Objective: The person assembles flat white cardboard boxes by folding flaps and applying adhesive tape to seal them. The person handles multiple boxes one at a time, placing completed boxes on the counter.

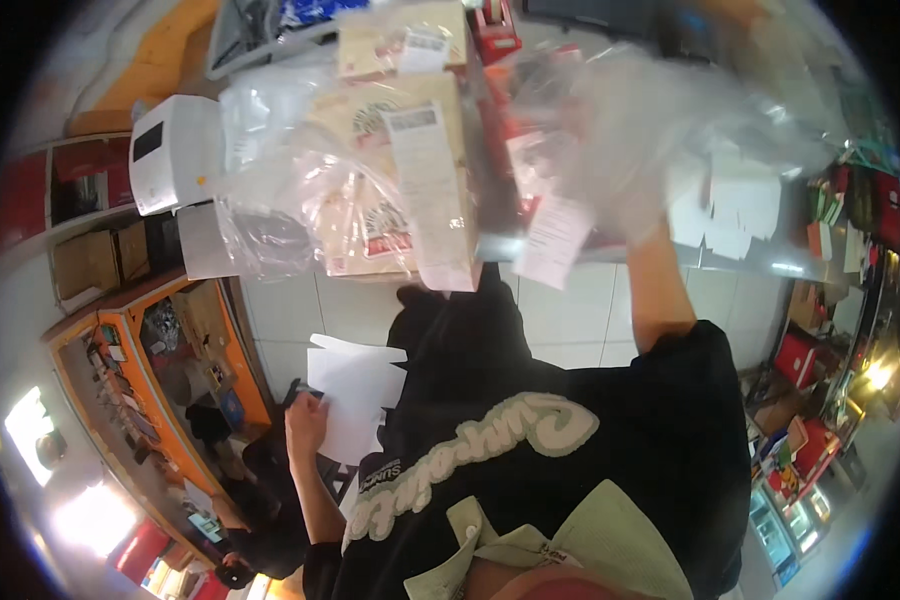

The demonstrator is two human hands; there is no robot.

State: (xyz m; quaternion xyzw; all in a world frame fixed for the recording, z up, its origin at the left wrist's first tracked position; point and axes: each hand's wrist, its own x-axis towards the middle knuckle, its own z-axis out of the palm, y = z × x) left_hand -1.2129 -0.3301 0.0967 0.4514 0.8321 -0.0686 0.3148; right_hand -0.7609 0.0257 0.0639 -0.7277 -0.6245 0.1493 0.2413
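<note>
My left hand (307, 425) is low on the left, its fingers closed at the edge of a white flat cardboard piece with flaps (355, 400). A small dark object (298, 390) shows just above these fingers; its kind is unclear. My right hand (635, 205) reaches over the table on the right, smeared by motion and partly covered by a clear plastic bag (660, 120); its fingers cannot be made out. Beside it hangs a printed paper slip (553, 240). Cream printed boxes (365, 215) in clear plastic stand in the middle, a long white label (430, 190) on the front one.
A white label printer (175, 155) stands at the table's left. White sheets (740, 205) lie at the right. Orange-framed shelves (160, 360) line the left side, where another person in dark clothes (270, 525) is partly visible. Red boxes (810, 450) are stacked at far right.
</note>
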